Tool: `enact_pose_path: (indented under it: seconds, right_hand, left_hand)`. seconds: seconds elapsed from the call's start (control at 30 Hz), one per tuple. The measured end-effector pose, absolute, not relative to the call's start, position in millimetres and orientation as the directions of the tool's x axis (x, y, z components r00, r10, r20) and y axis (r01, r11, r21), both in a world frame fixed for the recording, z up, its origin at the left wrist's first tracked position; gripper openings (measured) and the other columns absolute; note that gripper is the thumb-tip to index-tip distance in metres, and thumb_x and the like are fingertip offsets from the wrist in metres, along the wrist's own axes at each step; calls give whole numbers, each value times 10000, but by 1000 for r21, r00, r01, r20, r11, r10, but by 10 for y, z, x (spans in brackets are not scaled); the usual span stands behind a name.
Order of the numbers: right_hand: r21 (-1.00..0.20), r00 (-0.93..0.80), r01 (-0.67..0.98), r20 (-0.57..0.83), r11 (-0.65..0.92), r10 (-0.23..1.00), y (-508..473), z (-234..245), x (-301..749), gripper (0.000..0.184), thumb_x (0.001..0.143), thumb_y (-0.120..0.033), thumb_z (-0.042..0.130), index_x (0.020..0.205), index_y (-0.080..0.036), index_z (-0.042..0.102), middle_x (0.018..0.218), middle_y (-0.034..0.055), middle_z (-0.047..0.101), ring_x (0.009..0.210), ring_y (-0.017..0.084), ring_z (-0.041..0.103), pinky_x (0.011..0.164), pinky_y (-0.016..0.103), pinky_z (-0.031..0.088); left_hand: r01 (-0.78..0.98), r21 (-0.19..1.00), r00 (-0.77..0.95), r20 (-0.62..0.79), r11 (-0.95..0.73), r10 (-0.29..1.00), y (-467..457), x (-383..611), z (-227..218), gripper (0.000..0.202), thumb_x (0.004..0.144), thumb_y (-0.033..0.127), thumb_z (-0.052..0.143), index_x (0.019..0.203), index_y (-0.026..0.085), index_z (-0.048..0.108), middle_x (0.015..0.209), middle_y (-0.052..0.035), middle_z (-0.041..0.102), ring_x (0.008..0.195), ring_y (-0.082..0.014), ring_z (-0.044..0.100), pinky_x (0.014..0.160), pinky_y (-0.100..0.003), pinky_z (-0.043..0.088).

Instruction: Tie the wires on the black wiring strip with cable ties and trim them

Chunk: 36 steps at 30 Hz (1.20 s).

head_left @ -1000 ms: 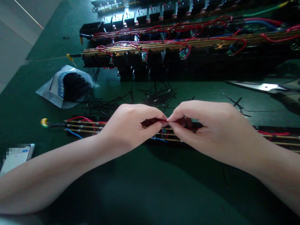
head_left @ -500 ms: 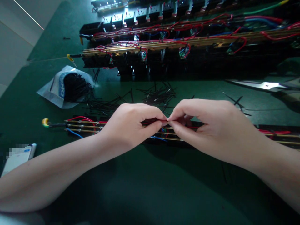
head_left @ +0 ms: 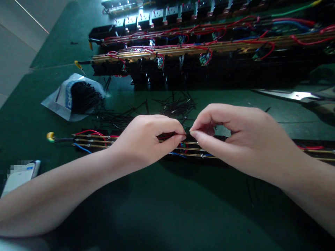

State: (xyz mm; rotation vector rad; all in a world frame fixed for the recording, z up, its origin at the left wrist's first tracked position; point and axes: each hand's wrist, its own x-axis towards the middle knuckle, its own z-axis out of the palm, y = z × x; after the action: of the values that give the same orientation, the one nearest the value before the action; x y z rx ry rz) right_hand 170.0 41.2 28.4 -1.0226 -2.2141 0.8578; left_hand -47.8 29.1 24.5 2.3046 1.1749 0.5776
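A long black power-strip assembly (head_left: 89, 142) with brass rails and red and blue wires lies across the green mat in front of me. My left hand (head_left: 146, 139) is closed over its middle, thumb and forefinger pinched on the red wires. My right hand (head_left: 235, 134) is also pinched shut, its fingertips just right of the left ones and a little above the strip, holding what looks like a thin black cable tie. Loose black cable ties (head_left: 178, 104) lie scattered just behind both hands.
A plastic bag of black cable ties (head_left: 75, 96) sits at the back left. Rows of similar wired strips (head_left: 188, 52) fill the far side. Scissors (head_left: 293, 95) lie at the right. A phone (head_left: 18, 176) rests at the left edge.
My right hand has lifted slightly and drawn a little to the right, away from the left fingertips. My left hand stays in place on the strip.
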Motion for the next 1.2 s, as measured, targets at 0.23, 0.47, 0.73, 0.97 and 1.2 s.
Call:
enact_pose_path:
  seconds: [0.23, 0.47, 0.73, 0.97, 1.2]
  right_hand:
    - [-746, -542, 451, 207, 489, 815, 405, 294, 1705, 135, 866, -124, 604, 788, -230, 635, 688, -15, 663, 567, 139, 592, 493, 292, 425]
    - [-755, -495, 465, 211, 462, 843, 404, 282, 1702, 104, 857, -148, 618, 790, -222, 650, 711, -16, 676, 576, 128, 587, 477, 276, 386]
    - [-780, -436, 482, 182, 400, 881, 401, 283, 1702, 96, 862, -184, 627, 783, -222, 667, 706, -14, 683, 573, 132, 589, 511, 272, 405]
    - [-807, -404, 457, 184, 373, 896, 376, 264, 1703, 108, 890, -223, 656, 788, -206, 686, 683, -36, 682, 544, 105, 590, 483, 246, 423]
    - [-830, -445, 418, 165, 368, 880, 422, 265, 1713, 89, 885, -223, 671, 798, -209, 683, 712, -21, 701, 594, 125, 627, 497, 253, 449]
  left_hand:
    - [623, 612, 537, 118, -487, 835, 292, -484, 258, 134, 921, 154, 675, 872, 187, 796, 828, 33, 778, 742, -103, 701, 657, -208, 488]
    - [619, 610, 558, 102, -495, 823, 293, -496, 252, 155, 936, 160, 653, 904, 192, 802, 849, 31, 782, 763, -105, 705, 689, -214, 499]
    - [598, 620, 585, 96, -508, 806, 288, -499, 257, 197, 937, 150, 607, 882, 189, 792, 850, 17, 778, 760, -113, 700, 698, -215, 504]
    - [590, 627, 582, 106, -509, 806, 279, -499, 264, 194, 924, 143, 607, 884, 175, 794, 865, 7, 786, 761, -112, 704, 696, -210, 512]
    - [619, 602, 560, 112, -504, 821, 264, -493, 255, 196, 922, 170, 603, 880, 187, 794, 870, -4, 794, 774, -136, 721, 687, -223, 528]
